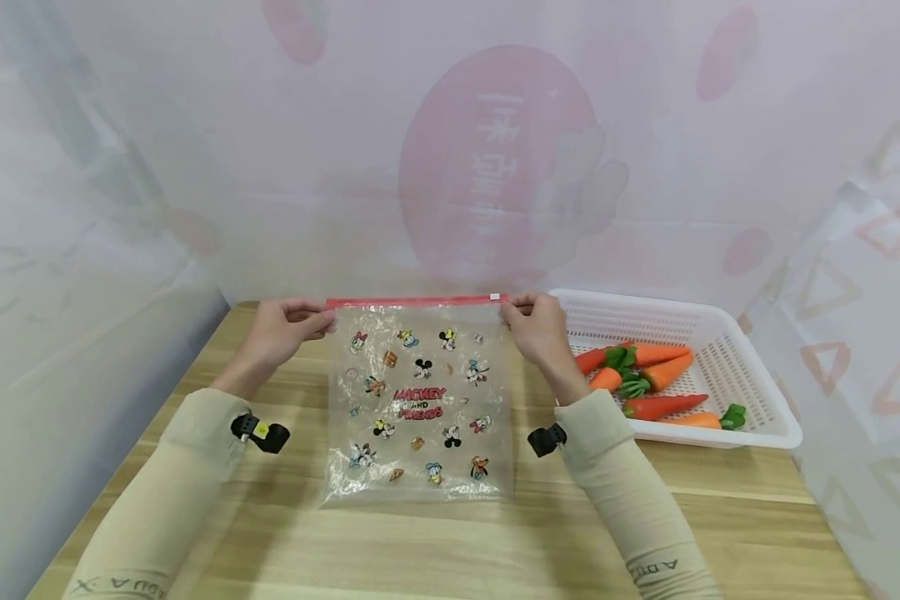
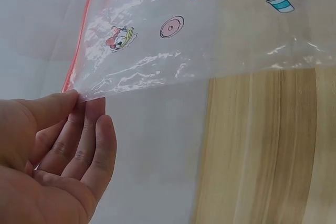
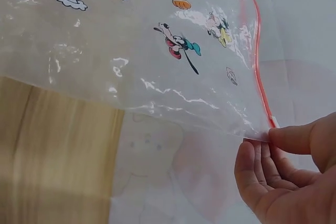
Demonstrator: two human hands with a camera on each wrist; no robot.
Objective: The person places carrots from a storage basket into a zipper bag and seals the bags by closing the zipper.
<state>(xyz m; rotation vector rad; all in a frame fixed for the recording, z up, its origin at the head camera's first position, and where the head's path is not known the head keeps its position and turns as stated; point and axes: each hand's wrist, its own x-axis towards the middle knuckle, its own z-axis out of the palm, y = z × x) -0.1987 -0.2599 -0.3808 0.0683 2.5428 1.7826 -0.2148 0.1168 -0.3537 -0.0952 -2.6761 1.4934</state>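
A see-through zip bag [image 1: 420, 446] with cartoon prints hangs spread out between both hands, its red zip edge [image 1: 412, 301] at the top. My left hand [image 1: 285, 332] pinches the top left corner between thumb and fingers. At the top right corner, my right hand [image 1: 538, 327] pinches the bag close beside the white slider [image 1: 495, 297]. In the left wrist view the thumb [image 2: 58, 107] presses on the corner of the film. The right wrist view shows the other corner gripped just below the slider. The bag looks flat, with only its prints showing.
On the right of the wooden table [image 1: 375, 558] stands a white perforated basket [image 1: 765, 417] holding several toy carrots [image 1: 671, 371] and red peppers [image 1: 663, 407]. Pale printed curtains [image 1: 330, 150] enclose the table at the back and sides.
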